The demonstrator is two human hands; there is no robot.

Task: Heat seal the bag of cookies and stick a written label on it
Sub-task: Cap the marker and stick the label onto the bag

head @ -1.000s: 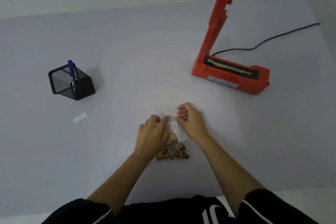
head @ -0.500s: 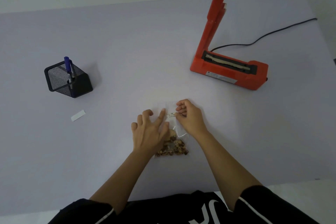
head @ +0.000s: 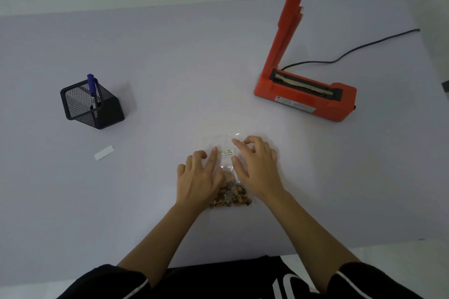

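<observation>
Your two hands meet over a clear bag (head: 228, 165) lying flat on a pale table (head: 170, 68), directly in front of you. The bag holds brown cookies (head: 230, 198), gathered in its near end between your wrists; its far end is flat. A small white label (head: 226, 152) with handwriting sits on the bag between your fingertips. Your left hand (head: 196, 177) rests palm down on the bag with its fingers spread, and its index finger touches the label's left end. Your right hand (head: 257, 167) is spread loosely, index finger above the label's right end and thumb just below it; whether they press down cannot be told. Neither hand pinches anything. Well ahead and to the right of your right hand stands an orange sealer (head: 306, 102), its arm raised upright, with a black cord (head: 352, 53) trailing away behind it. Well ahead and to the left of your left hand stands a black mesh holder (head: 97, 107) with one blue pen (head: 92, 87) in it. A white paper strip (head: 104, 152) lies to the left of your left hand, nearer you than the holder.
</observation>
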